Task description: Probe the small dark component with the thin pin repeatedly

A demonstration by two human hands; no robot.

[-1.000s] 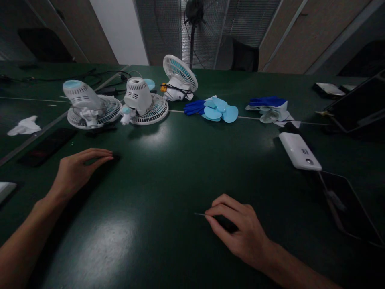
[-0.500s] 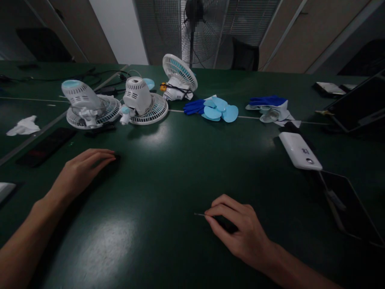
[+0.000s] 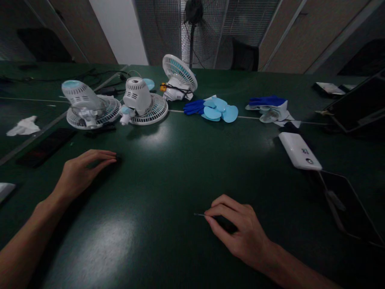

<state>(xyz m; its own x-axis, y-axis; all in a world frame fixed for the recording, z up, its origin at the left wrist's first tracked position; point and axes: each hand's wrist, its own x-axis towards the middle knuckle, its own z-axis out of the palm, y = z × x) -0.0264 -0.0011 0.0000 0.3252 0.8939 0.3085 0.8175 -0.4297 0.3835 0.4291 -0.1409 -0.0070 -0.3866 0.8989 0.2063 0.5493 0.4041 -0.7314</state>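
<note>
My left hand (image 3: 80, 170) rests low over the dark green table, its fingertips pinched around a small dark thing (image 3: 118, 157) too dim to name. Closer to me, my right hand (image 3: 237, 226) holds a thin, short metal rod (image 3: 199, 214) between thumb and fingers. The rod points left, and the rest of it is hidden in the fingers. Beyond my left hand lie two small white fans, one with a pale blue cap (image 3: 81, 98) and one beside it (image 3: 138, 98), each tipped onto its grille.
A third fan (image 3: 179, 76) leans farther back. Light blue fan blades (image 3: 221, 110) lie by a blue glove (image 3: 194, 107), with more gloves (image 3: 269, 106) to the right. A white power bank (image 3: 299, 150) and a dark tablet (image 3: 351, 204) sit at right, a black phone (image 3: 46, 146) at left.
My left hand has shifted slightly to the right, still pinching the small dark thing. My right hand and the metal rod have stayed in place.
</note>
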